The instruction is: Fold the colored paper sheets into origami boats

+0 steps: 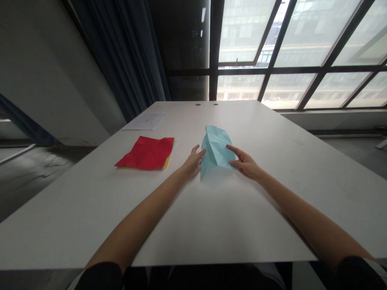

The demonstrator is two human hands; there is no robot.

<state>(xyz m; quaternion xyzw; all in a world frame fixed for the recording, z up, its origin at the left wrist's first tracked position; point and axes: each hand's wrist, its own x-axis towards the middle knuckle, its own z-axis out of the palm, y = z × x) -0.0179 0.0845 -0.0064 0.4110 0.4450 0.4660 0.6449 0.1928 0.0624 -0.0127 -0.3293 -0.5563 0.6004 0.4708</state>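
A creased light blue paper (216,149) stands partly folded on the white table (211,217), its sides lifted. My left hand (193,162) touches its left edge with thumb and fingers pinched on the paper. My right hand (244,162) holds the right edge, fingers curved onto the sheet. Both forearms reach forward from the near table edge.
A red creased sheet (146,152) lies left of the blue paper on top of a yellow sheet (166,162) and another bluish one. A white printed page (145,121) lies at the far left. Windows and a dark curtain stand beyond the table's far edge.
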